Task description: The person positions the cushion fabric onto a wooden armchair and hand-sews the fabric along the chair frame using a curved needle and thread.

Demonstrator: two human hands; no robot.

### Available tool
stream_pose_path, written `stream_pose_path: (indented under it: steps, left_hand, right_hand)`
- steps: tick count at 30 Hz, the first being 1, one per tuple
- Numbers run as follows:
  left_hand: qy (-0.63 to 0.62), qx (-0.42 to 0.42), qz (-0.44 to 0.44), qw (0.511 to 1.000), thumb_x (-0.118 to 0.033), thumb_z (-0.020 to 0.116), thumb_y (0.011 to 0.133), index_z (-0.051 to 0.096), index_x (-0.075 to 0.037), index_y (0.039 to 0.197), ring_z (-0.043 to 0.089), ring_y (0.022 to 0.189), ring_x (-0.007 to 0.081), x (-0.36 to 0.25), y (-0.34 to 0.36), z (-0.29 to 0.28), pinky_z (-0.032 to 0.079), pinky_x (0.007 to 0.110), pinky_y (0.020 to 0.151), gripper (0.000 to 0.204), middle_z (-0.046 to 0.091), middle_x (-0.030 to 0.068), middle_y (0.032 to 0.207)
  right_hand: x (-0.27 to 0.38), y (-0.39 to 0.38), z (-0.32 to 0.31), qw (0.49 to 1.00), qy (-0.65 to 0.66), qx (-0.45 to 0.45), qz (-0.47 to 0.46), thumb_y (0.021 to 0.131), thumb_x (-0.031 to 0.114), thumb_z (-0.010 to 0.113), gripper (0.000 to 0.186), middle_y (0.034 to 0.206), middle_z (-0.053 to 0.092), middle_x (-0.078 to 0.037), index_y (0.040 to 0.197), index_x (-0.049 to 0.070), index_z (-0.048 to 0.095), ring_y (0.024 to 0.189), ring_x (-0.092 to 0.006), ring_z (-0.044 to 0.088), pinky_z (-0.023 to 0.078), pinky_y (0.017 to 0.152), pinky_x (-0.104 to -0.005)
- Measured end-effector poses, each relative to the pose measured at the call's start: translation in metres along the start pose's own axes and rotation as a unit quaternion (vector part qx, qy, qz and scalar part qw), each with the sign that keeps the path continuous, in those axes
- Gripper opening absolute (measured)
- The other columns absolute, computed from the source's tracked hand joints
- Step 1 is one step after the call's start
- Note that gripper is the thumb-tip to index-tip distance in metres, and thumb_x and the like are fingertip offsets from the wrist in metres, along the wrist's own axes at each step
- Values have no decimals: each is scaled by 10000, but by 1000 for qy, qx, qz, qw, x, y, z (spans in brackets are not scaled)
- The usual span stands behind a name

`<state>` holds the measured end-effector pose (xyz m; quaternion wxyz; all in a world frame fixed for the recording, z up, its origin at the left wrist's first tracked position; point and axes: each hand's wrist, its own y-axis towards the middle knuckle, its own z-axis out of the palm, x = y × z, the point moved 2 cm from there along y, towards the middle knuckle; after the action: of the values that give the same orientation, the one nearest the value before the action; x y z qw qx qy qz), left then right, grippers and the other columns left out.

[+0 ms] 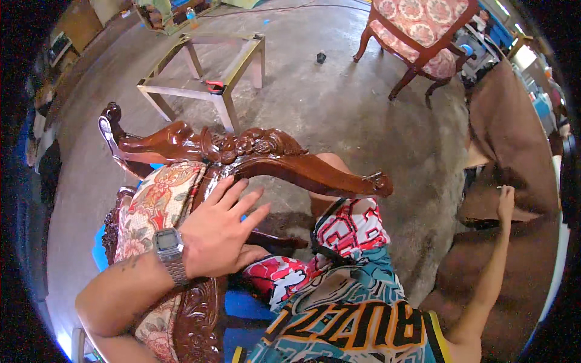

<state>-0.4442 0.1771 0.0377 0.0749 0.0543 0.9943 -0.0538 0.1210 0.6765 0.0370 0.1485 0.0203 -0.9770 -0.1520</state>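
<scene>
My left hand (227, 221), fingers spread, rests over the edge of a floral upholstered pad (163, 202) on a carved, glossy brown wooden chair (281, 163) lying before me. Its carved rail and curved legs stretch across the middle of the view, beside my bent knees. At the far right my right hand (506, 196) has its fingers closed on a small light object I cannot make out, over brown sheet material (505, 139).
A bare square table frame (243, 66) stands ahead with a red-handled tool (215, 86) on it. A second floral chair (414, 24) stands at the upper right. A small black item (321, 58) lies on the concrete floor (315, 97). Cluttered items line the right edge.
</scene>
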Motion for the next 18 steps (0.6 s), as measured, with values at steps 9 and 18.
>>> stream_pose_path:
  steps: [9,18]
  left_hand:
    - [3,36,-3,999,-498,649,765,455,-60,1306,354,1299,362,9,5,6,203,508,1122,723,442,189,1336]
    - [19,35,3,999,-498,653,764,485,-60,1278,377,1275,363,5,1,2,204,519,1117,695,449,185,1328]
  right_hand:
    - [232,6,-12,730,681,-55,21,978,362,458,244,758,525,19,925,140,543,642,-106,485,424,584,-245]
    - [185,44,155,950,-63,47,-301,927,227,481,232,966,590,-236,1042,27,505,926,-391,566,425,812,-426]
